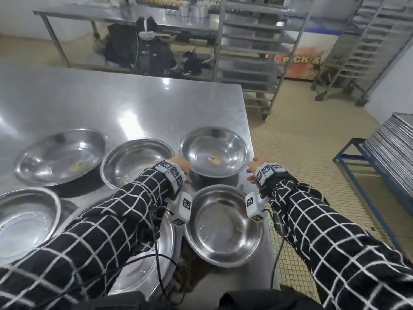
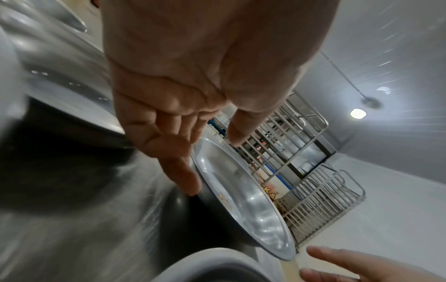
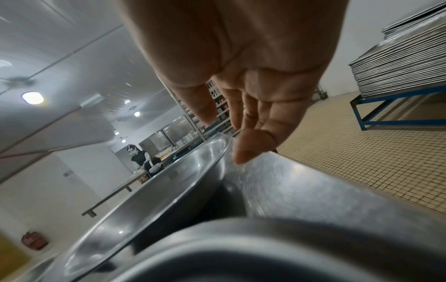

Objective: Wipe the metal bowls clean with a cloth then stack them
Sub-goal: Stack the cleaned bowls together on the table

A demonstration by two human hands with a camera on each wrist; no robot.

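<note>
Several metal bowls stand on the steel table (image 1: 134,104). The far right bowl (image 1: 214,151) has a yellowish food smear in its bottom. My left hand (image 1: 186,170) is open at its left rim, and my right hand (image 1: 253,168) is open at its right rim. In the left wrist view my straight fingers (image 2: 183,171) lie against that bowl's (image 2: 251,206) outer wall; whether they touch it I cannot tell. In the right wrist view my right hand (image 3: 224,133) hovers beside the bowl's wall (image 3: 169,181). A second bowl (image 1: 223,224) sits between my wrists. What looks like a dark cloth (image 1: 192,271) lies below it.
More bowls stand to the left (image 1: 138,162) (image 1: 60,155) (image 1: 24,218), and one lies under my left arm (image 1: 143,260). The table's right edge (image 1: 254,139) runs just past the far bowl. Beyond are rack trolleys (image 1: 250,52), stacked trays (image 1: 393,153) and a person (image 1: 145,41).
</note>
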